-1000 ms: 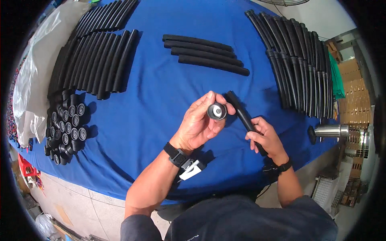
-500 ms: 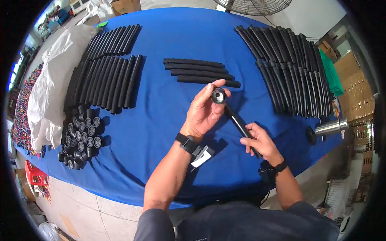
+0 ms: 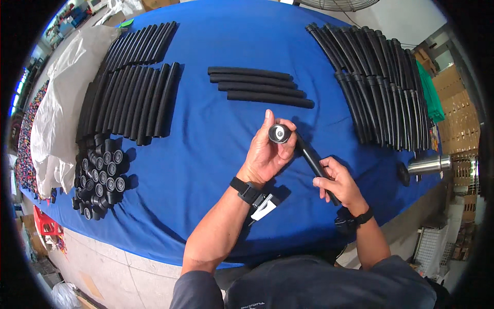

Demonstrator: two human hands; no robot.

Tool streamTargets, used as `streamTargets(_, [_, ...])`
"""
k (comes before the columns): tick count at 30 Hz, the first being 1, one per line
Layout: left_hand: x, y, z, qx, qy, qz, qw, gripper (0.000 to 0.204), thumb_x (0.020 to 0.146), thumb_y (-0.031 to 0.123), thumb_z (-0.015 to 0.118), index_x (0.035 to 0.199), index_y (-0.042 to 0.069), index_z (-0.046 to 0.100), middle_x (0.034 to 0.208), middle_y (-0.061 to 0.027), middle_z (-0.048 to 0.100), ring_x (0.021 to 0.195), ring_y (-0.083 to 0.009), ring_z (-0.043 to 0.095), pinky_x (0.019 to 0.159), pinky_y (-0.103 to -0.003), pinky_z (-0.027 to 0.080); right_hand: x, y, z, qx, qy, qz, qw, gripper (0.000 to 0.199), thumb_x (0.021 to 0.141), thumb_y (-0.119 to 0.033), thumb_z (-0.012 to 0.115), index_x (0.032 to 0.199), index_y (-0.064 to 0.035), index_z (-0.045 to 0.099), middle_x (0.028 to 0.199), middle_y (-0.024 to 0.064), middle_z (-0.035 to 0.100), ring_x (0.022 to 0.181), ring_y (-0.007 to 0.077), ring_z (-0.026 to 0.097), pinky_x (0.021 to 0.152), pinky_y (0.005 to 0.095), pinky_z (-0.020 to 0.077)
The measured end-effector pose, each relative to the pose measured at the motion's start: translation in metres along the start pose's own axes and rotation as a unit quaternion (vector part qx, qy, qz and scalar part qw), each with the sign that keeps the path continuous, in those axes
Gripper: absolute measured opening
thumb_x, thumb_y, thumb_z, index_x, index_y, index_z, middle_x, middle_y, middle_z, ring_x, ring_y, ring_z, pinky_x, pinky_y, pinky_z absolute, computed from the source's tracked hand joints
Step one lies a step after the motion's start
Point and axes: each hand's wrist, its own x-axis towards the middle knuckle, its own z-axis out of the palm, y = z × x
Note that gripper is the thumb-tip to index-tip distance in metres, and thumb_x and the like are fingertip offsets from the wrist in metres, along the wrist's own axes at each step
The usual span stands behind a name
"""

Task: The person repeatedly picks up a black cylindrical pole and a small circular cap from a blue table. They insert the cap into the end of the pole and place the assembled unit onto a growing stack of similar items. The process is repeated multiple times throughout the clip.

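My left hand is closed around a short black round fitting, its hollow end facing up with a pale centre. The thumb is raised off its rim. In my right hand is the lower part of a slim black tube, gripped between thumb and fingers. This tube slants up to the left hand's fingers beside the fitting; I cannot tell if the two are joined. Just beyond my hands, several black foam-like sleeves lie side by side on the blue cloth.
At left are rows of black tubes, a heap of black round caps and a white plastic sheet. Rows of capped black tubes lie at right, near a shiny metal cylinder. A fan stands beyond the table.
My left thumb has come up off the fitting's rim. Both hands, still holding the fitting and the tube, sit slightly lower in the picture. The view itself has shifted a little.
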Motion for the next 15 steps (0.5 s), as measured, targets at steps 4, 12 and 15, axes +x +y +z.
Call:
streamTargets(4, [-0.003,0.0,0.003,0.022,0.027,0.034,0.999,0.058,0.104,0.06,0.041,0.107,0.008,0.066,0.078,-0.0065,0.055,0.058,-0.0142,0.048,0.047,-0.025,0.04,0.0,-0.006,-0.001,0.012,-0.011,0.002,1.0,0.035,0.093,-0.008,0.071,0.118,0.0023,0.05,0.082,0.0061,0.06,0.058,0.0111,0.061,0.043,0.0242,0.0462])
streamTargets(12, [-0.017,0.005,0.009,0.055,0.158,0.168,0.972,0.044,0.103,0.055,0.053,0.101,0.012,0.065,0.083,-0.0018,0.051,0.075,-0.0168,0.048,0.055,-0.027,0.04,-0.025,-0.005,0.009,-0.039,0.014,-0.067,0.997,0.042,0.099,-0.015,0.064,0.134,0.0037,0.052,0.085,0.0054,0.063,0.061,0.0098,0.06,0.053,0.0256,0.0505])
streamTargets(15, [-0.019,0.008,0.006,0.054,0.164,0.18,0.968,0.038,0.101,0.047,0.061,0.105,0.009,0.064,0.085,-0.0014,0.054,0.079,-0.0169,0.05,0.065,-0.031,0.043,-0.041,-0.012,0.022,-0.131,-0.006,-0.083,0.988,0.046,0.102,-0.017,0.061,0.143,0.0007,0.049,0.08,0.0046,0.063,0.061,0.0099,0.058,0.056,0.0275,0.0497])
